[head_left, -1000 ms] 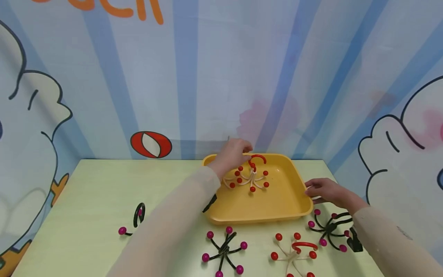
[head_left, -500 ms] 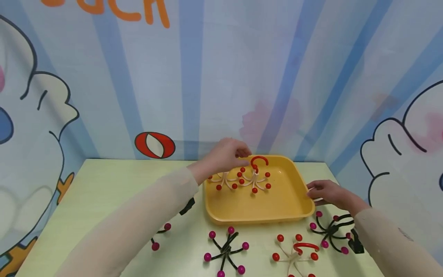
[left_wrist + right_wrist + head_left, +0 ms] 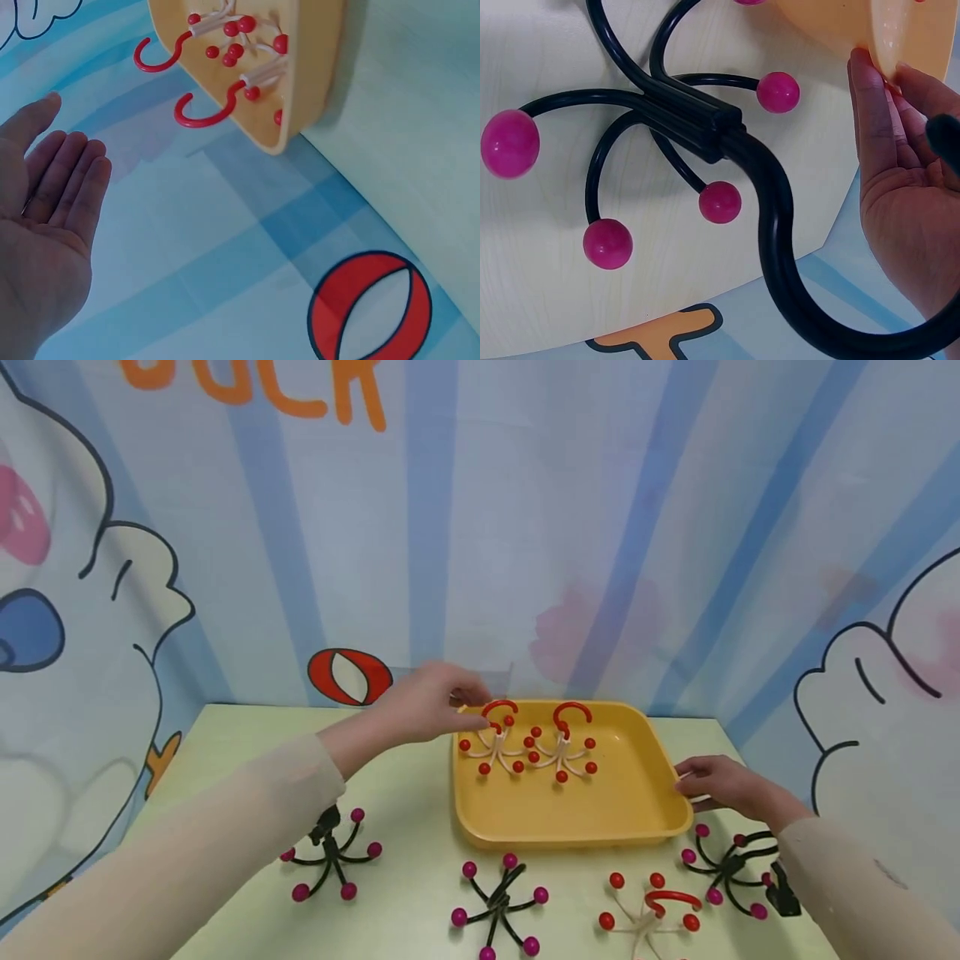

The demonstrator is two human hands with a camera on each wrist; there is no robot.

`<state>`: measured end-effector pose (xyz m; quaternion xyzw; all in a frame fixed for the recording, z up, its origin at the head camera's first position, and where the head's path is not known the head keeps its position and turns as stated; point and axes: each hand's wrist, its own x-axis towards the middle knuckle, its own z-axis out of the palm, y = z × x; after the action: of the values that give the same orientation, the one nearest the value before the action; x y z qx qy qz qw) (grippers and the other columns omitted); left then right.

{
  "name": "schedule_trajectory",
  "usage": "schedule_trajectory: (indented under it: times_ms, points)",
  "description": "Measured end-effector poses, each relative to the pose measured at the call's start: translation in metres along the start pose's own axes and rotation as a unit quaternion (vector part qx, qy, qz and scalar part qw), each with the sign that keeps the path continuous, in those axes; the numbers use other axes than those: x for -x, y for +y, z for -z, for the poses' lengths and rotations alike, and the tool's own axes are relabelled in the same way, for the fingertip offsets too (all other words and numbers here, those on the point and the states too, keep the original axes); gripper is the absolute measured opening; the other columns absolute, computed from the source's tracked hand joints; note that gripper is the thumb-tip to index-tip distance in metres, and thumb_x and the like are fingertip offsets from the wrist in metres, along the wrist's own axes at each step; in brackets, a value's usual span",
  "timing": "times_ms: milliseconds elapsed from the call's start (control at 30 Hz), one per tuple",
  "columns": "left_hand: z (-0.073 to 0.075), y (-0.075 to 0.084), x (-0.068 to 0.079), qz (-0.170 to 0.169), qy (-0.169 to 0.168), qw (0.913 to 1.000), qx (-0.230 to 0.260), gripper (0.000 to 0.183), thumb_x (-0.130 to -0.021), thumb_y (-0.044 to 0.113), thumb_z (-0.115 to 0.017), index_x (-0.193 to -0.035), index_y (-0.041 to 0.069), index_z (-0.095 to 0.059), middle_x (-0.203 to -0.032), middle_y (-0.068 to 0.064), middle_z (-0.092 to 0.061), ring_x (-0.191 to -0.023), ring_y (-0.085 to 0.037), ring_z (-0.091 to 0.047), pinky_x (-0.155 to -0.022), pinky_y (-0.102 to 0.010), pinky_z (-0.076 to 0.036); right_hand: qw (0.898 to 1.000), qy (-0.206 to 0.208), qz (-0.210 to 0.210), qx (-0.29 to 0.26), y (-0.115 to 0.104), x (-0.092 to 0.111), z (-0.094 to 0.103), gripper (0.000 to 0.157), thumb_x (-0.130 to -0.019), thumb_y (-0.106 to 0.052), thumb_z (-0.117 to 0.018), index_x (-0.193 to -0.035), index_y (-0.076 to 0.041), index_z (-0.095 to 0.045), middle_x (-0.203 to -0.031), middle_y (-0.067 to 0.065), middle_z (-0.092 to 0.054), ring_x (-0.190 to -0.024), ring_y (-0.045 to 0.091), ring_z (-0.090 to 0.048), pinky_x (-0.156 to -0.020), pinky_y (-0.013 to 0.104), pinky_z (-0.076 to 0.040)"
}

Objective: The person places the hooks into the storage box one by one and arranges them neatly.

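Observation:
Inside the yellow tray point(image 3: 577, 817), toward its left side, stand two multi-arm hanging hooks with white arms, red ball tips and red curved tops: a left one point(image 3: 498, 742) and a right one point(image 3: 562, 745). My left hand point(image 3: 438, 703) is over the tray's back left corner, beside the left hook. In the left wrist view its fingers are extended and hold nothing, apart from both red hooks. My right hand point(image 3: 722, 787) grips the tray's right rim, thumb on top and fingers beneath. Nearest it is a black hanging hook with magenta balls point(image 3: 697, 124).
Along the front of the pale table point(image 3: 405, 810) lie another black hook point(image 3: 330, 847), a third black hook point(image 3: 498, 900) and a white-and-red hook point(image 3: 645, 925), partly cut off. A printed cloth backdrop point(image 3: 495, 527) rises right behind the tray.
My left hand has moved left along the tray's back edge, away from the right-hand hook, uncovering the left white hook and the left black hook. My right hand stays at the rim.

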<state>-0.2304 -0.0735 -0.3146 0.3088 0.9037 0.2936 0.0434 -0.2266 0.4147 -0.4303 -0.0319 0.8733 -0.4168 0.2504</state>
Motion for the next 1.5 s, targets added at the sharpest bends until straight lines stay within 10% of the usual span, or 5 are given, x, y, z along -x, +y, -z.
schedule_trajectory:
  times_ms: [767,1500]
  points:
    - [0.024,-0.039,0.096,0.03,-0.021,0.9962,-0.08,0.037,-0.091,0.028,-0.087,-0.124,0.013,-0.079,-0.117,0.0,-0.078,-0.108,-0.027,-0.074,-0.095,-0.047,-0.062,1.0,-0.008,0.007,0.005,0.007,0.0,0.003,0.048,-0.109,-0.015,-0.063,-0.144,0.015,-0.05,-0.124,0.022,-0.07,-0.106,0.03,-0.073,-0.093,0.046,-0.064]
    - [0.041,-0.074,0.146,0.088,-0.094,0.9897,-0.062,0.061,-0.085,0.029,-0.093,-0.138,0.009,-0.071,-0.131,-0.007,-0.074,-0.121,-0.035,-0.068,-0.097,-0.056,-0.059,1.0,-0.014,0.004,-0.005,0.005,-0.001,0.0,0.046,-0.11,-0.012,-0.06,-0.145,0.016,-0.048,-0.127,0.024,-0.068,-0.108,0.032,-0.073,-0.094,0.047,-0.063]
